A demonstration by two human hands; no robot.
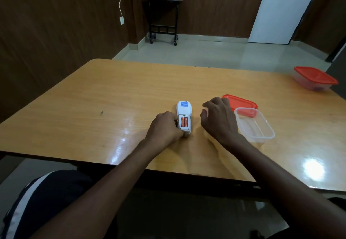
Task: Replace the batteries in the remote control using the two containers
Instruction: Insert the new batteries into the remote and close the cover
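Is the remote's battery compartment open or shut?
Open: the remote control lies face down, cover off, two orange batteries exposed inside.

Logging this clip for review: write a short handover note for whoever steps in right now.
Left hand: grips the remote at its near end, face down on the table.
Right hand: open, hovering beside the remote, holding nothing.
Open tub at right looks empty; its lid lies behind it. Closed tub sits at the far right.
Done: battery cover off, one tub opened.
Left: two orange batteries still in the bay; remove, swap, close.
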